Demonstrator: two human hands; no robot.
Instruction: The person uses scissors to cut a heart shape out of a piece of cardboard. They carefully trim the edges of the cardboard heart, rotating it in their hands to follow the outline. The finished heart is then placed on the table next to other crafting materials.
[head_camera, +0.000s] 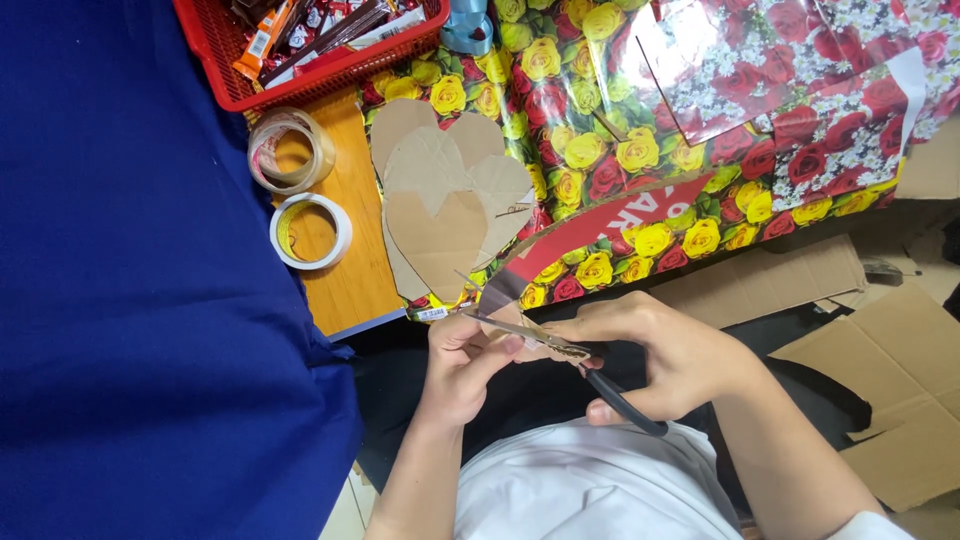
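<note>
1. A blue cloth (130, 280) covers the left side.
2. Two tape rolls (300, 190) lie on the wooden table (350, 290), below a red basket (300, 60).
3. Cardboard hearts (445, 200) lie stacked on the rose-patterned wrapping paper (600, 130).
4. The left hand (460, 370) pinches with thumb and fingers the lower end of a curved strip of wrapping paper (590, 235), red on its back.
5. The scissors (560, 355) have their blades slightly apart at this end of the strip.
6. The right hand (660, 355) holds the black handles, fingers curled through them.
7. Brown cardboard pieces (890, 380) lie at the right.
</note>
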